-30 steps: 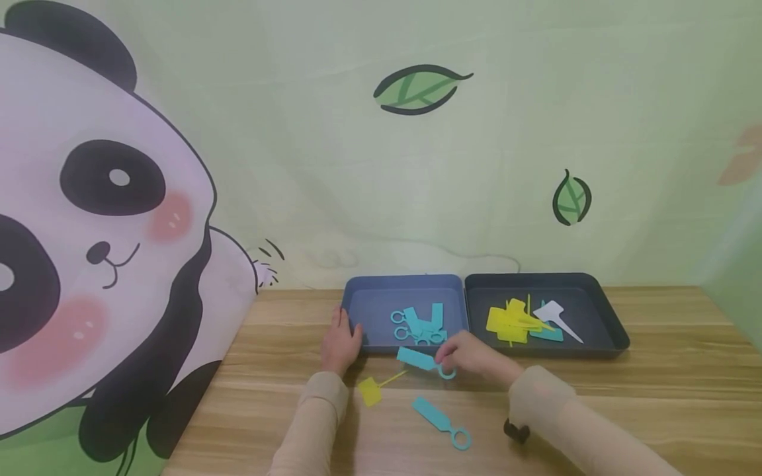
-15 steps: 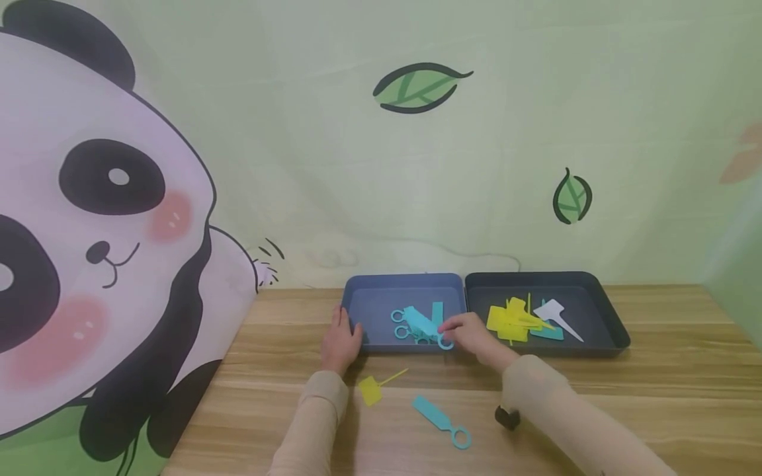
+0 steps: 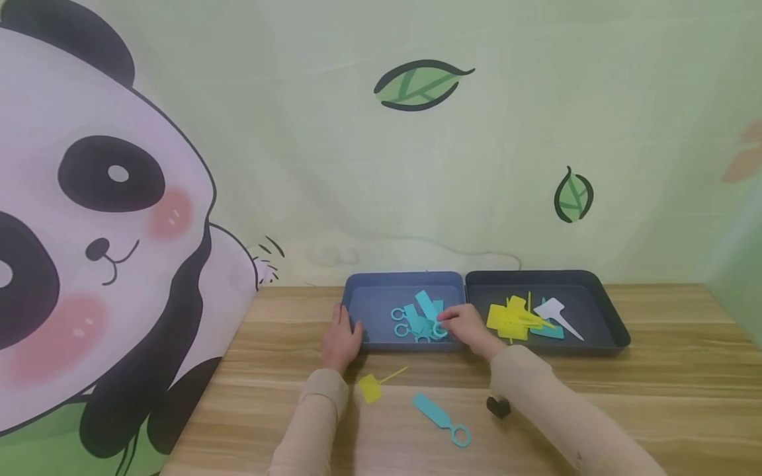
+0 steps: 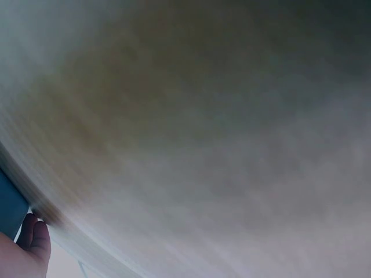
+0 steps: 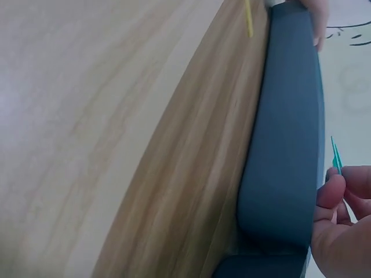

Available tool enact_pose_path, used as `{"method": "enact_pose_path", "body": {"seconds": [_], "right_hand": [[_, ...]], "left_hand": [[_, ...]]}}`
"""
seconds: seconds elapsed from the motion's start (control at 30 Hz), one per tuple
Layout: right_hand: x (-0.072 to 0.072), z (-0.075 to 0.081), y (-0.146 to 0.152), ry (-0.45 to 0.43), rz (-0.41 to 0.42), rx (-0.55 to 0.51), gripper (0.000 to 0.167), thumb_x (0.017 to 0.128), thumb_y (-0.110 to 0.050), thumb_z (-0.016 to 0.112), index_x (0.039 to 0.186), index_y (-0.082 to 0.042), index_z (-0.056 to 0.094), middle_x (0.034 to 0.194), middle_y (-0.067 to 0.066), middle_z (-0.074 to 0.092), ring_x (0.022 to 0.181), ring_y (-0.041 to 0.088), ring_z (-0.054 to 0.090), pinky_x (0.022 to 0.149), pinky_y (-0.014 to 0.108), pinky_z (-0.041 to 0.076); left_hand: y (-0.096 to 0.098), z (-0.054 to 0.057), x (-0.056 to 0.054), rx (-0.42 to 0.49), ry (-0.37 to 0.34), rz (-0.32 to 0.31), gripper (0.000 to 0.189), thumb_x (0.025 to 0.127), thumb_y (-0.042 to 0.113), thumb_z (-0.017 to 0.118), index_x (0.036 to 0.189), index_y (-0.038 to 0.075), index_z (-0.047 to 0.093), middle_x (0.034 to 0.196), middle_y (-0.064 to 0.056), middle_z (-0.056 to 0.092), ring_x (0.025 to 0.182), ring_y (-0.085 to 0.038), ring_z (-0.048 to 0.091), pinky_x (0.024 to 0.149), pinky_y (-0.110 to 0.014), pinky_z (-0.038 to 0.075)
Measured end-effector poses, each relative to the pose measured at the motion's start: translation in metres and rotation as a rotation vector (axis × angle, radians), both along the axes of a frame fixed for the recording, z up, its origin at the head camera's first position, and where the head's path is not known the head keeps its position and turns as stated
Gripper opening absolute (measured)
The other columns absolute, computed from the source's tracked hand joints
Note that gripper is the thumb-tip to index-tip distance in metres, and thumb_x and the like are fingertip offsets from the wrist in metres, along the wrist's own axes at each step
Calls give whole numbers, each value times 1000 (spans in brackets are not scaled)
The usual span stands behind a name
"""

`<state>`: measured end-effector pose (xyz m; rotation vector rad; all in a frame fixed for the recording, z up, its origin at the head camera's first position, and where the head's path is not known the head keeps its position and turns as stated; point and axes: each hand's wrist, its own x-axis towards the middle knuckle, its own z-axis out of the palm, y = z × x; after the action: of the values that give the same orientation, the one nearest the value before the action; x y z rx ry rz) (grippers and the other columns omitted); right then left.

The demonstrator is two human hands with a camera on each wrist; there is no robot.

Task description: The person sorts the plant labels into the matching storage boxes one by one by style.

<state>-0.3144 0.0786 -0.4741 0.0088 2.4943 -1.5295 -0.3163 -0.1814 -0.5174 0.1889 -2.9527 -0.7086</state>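
From the head view, a blue tray (image 3: 369, 330) is seen on a wooden table (image 3: 655, 390), with a dark tray (image 3: 601, 324) touching its right side. The left hand (image 3: 340, 341) rests against the blue tray's near left corner, fingers laid fairly straight along its wall. The right hand (image 3: 467, 328) reaches over the blue tray's near right part, and a teal tag (image 3: 426, 305) is pinched at its ring end between thumb and fingers, just above a pile of teal tags (image 3: 413, 325) inside the tray. Near the tray's front, on the table, lie a yellow tag (image 3: 372, 389) and a loose teal tag (image 3: 441, 420). Yellow tags (image 3: 508, 322) and a white tag (image 3: 555, 313) lie in the dark tray.

In the left wrist view, mostly blur is shown; only fingertips (image 4: 33, 238) beside a blue tray edge (image 4: 8, 204) can be made out.

In the right wrist view, the blue tray's wall (image 5: 287, 145) is seen side-on, and the teal tag's thin edge (image 5: 335, 155) is pinched by the right hand's fingers (image 5: 330, 194).

The step in hand is judged to be placing the tag. Next, a release over the pile is called for.
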Motion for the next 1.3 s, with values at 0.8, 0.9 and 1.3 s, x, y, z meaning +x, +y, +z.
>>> {"method": "enact_pose_path", "body": {"seconds": [0.8,0.9,1.3], "right_hand": [[-8,-12,-21,208,141,429,20,75,5,51,89,1,65,94,13,64,85,23,57,76,38,49],[-8,-15,-22,210,127,442,22,75,6,50,92,2,64,96,14,64,85,23,56,77,39,49],[-1,-16,-16,329,101,330,20,78,-1,56,97,0,62,95,13,59,90,25,55,79,39,47]], "left_hand": [[-1,0,0,-9,15,-3,61,90,36,38,138,0,26,147,-12,19,128,-31,33,100,-43,33],[-1,-1,0,0,23,-9,61,90,36,38,138,-1,26,147,-13,19,129,-31,32,101,-43,32],[0,0,0,1,29,-8,61,90,34,39,137,-2,26,146,-14,20,128,-31,32,101,-42,32]]}}
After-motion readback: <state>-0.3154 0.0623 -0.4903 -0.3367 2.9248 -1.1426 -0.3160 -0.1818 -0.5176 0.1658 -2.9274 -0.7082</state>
